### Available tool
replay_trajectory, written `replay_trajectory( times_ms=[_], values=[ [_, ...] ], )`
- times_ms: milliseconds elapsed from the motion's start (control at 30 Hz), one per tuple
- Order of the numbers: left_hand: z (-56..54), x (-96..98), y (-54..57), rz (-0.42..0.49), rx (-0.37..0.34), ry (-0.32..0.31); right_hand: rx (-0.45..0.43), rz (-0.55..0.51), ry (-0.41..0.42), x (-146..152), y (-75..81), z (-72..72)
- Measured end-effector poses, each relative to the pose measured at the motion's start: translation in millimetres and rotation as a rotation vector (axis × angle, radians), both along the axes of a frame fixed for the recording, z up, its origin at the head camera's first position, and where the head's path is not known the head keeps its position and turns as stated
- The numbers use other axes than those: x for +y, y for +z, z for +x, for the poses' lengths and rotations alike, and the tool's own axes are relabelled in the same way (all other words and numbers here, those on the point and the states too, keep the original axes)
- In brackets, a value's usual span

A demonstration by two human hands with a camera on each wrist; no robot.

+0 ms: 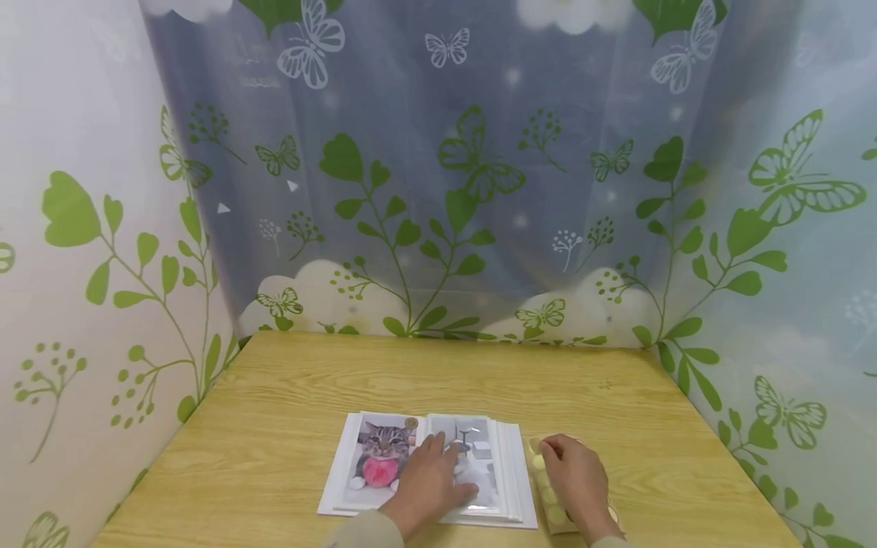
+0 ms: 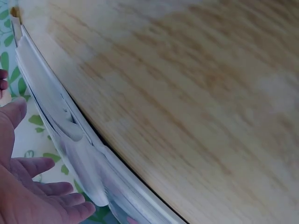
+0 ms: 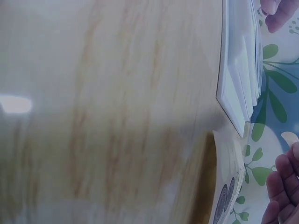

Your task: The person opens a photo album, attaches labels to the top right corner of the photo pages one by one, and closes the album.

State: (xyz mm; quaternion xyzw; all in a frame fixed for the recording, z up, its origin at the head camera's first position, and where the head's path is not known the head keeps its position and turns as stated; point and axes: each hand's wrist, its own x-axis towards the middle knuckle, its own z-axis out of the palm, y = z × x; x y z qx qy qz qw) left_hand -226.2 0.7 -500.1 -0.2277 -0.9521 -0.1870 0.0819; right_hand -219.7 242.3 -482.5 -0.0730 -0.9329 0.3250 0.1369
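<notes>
An open photo album (image 1: 348,457) lies on the table, with a cat picture (image 1: 385,449) on its left page and a greyish picture (image 1: 483,449) under a clear sleeve on its right page. My left hand (image 1: 432,483) is over the right page, fingers extended; in the left wrist view this hand (image 2: 32,186) shows spread fingers above the album (image 2: 70,126). To the right lies a sheet of round stickers (image 1: 556,514), pale yellow in the head view. Above the sheet, my right hand (image 1: 578,476) pinches a small pale sticker (image 3: 290,137) at its fingertips.
The wooden table (image 1: 274,380) carries the album and the sheet near its front edge. Curtains (image 1: 425,243) printed with leaves and butterflies hang behind the table and on both sides. In the right wrist view the sticker sheet (image 3: 229,172) stands slightly raised beside the album (image 3: 238,60).
</notes>
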Motion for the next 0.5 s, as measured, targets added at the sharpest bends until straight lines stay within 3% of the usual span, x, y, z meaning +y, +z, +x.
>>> replay_trajectory(
  times_ms=[133,500],
  values=[
    [1.5,1.7,-0.7,-0.036,-0.050,0.023,0.008,0.010,0.000,-1.7,-2.0,-2.0],
    [0.5,2.5,-7.4,-0.079,-0.048,0.014,0.035,0.049,0.016,-6.9,-3.3,-5.7]
  ],
)
